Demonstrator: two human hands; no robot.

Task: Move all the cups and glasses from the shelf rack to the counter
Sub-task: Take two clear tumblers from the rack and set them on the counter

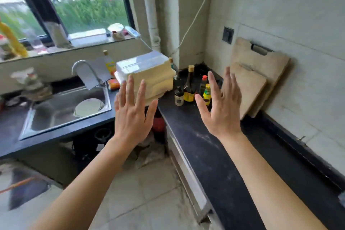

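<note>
A wide window (pixel 89 5) spans 10 to 12 o'clock, with greenery beyond the pane. Below it, the dark stone table (pixel 214 155) runs from 5 o'clock up to the tiled corner at 1 o'clock. A second stretch at 9 o'clock carries a steel sink (pixel 61 115). Two wooden cutting boards (pixel 261 73) lean upright against the wall at 2 o'clock. A stack of pale boxes (pixel 149 69) sits near the table's corner at 12 o'clock.

At centre, a person's left hand (pixel 132 115) and right hand (pixel 222 110) are raised side by side, backs to the camera. They are well apart and hold nothing. The fingers (pixel 130 87) of both are straight and spread, touching no object. The right hand hangs over the table, the left over the gap beside it.

A curved tap (pixel 84 69) stands behind the sink, and a round plate (pixel 89 107) lies in the basin. Several sauce bottles (pixel 189 87) cluster upright on the table between the hands. A clear vessel (pixel 34 40) on the sill at 10 o'clock is too blurred to name.
</note>
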